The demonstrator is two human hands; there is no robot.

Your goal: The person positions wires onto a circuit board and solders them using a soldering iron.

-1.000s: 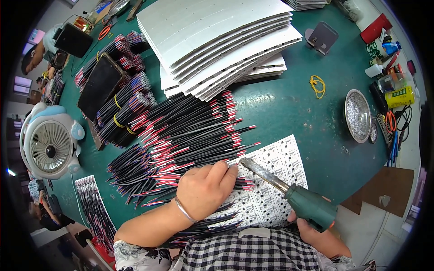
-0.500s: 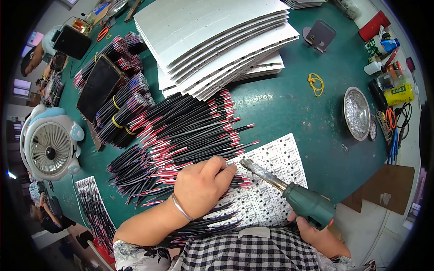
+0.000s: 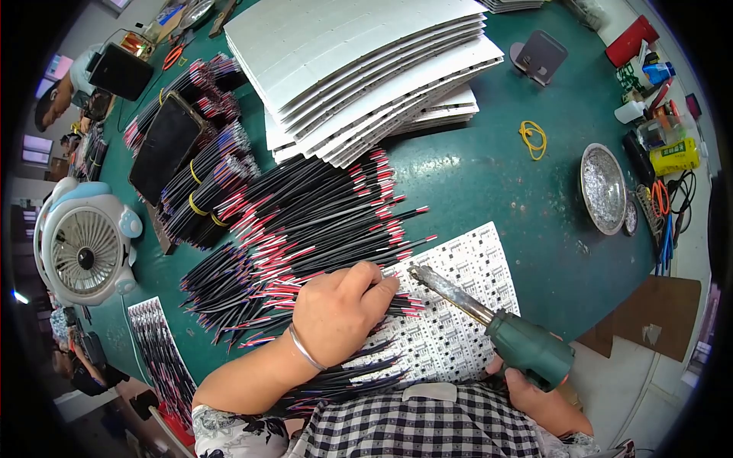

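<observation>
My left hand is closed in a pinch over the left part of a white circuit board sheet; what its fingertips hold is hidden. Black wires with red and white ends lie spread around and beyond that hand. More black wires reach onto the sheet's lower left edge. From the right, my right hand grips a soldering iron with a green body, seen partly from above. Its thick metal tip points up-left over the sheet, a little right of my left fingertips.
Tall stacked white boards stand at the back. Left are bundled wires, a phone and a fan. Right are a metal bowl, a yellow band, a grey stand and assorted tools. Another person sits far left.
The soldering iron has shifted slightly right and down, its tip now a bit farther from my left fingertips. My left hand has barely moved.
</observation>
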